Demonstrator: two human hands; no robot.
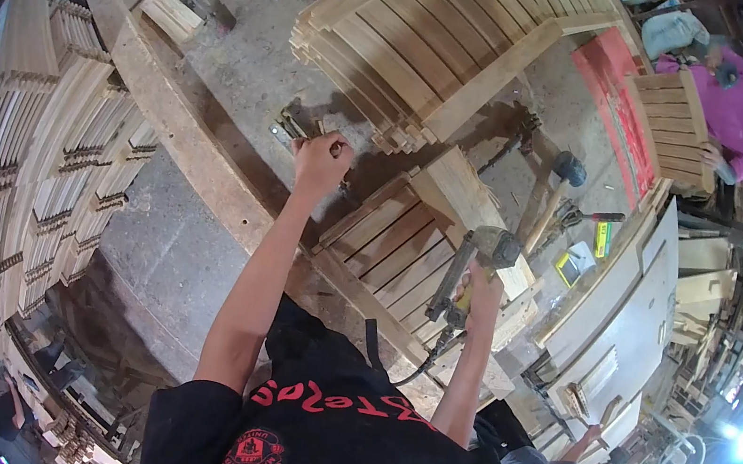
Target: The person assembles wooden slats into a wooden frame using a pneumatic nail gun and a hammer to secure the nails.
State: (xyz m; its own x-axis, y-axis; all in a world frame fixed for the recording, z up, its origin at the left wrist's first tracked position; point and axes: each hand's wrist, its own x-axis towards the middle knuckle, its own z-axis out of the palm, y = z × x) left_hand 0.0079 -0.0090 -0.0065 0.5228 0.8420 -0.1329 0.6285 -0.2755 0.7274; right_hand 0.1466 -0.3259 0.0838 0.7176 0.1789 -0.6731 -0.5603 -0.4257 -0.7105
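My right hand (478,302) is wrapped round the grip of a pneumatic nail gun (491,244), with its black hose trailing down toward my body. The gun is over the right part of a slatted wooden panel (393,245) on the bench in front of me. Out to the left, my left hand (322,163) has its fingers curled together; whatever they may hold is hidden. Right beside it lie small metal strips (285,130) on the bench, too small to name surely. A wide wooden board (458,187) rests across the panel's far side.
A tall stack of slatted panels (418,34) stands beyond my left hand. A mallet (570,169), a red-and-black handled tool (603,217) and a yellow-green box (602,238) lie right. A person in pink (730,112) handles another slatted panel (672,122). Piled slats (13,144) fill the left.
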